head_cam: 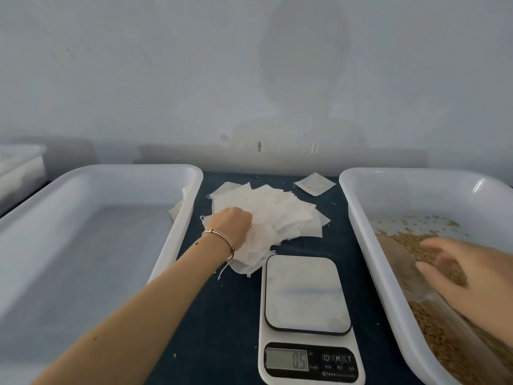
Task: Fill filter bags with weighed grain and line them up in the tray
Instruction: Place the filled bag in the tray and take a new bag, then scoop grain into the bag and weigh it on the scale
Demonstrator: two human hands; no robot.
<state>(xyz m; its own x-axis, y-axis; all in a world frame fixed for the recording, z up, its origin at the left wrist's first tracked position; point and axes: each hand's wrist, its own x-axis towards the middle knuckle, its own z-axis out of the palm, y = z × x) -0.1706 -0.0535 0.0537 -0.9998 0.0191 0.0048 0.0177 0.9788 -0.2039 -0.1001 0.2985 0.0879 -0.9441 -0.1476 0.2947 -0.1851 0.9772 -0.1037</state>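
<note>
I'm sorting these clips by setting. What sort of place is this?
Probably a small packing or lab-style workbench, not a home kitchen: a digital scale, a heap of empty filter bags, and white plastic trays, one holding loose grain, against a bare wall.

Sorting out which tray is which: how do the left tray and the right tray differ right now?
The left tray holds almost nothing, only a bit of white paper at its far right corner; the right tray holds brown grain. The right hand reaches into the right tray; no hand is in the left tray. Both are pale, rectangular plastic.
</note>
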